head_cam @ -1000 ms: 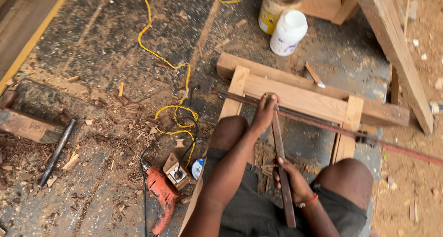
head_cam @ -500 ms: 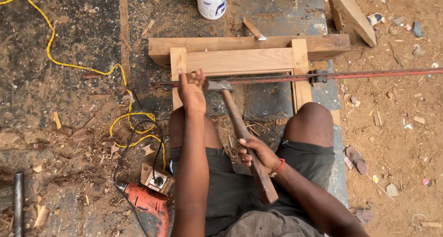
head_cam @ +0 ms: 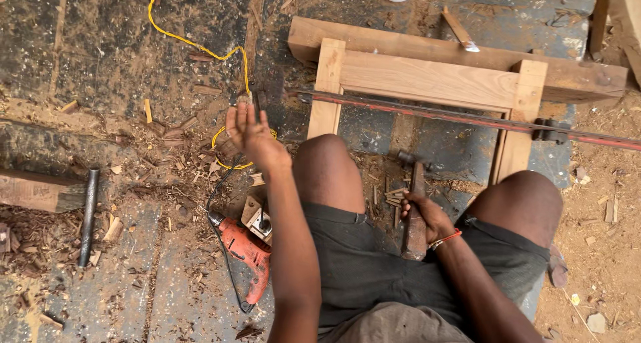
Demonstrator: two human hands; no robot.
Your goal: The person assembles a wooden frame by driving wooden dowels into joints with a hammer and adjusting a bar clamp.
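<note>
We grip the hammer (head_cam: 415, 206) in our right hand (head_cam: 427, 216), left hand (head_cam: 248, 132) open, probably mid-knocking the wooden frame (head_cam: 427, 76); next, steady it

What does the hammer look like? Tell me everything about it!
The hammer has a dark metal head and a worn brown wooden handle. It points head-away from the person, lying between the knees, with the head low over the wood chips near the wooden frame. The right hand grips the handle around its middle. Whether the head touches the ground cannot be told.
</note>
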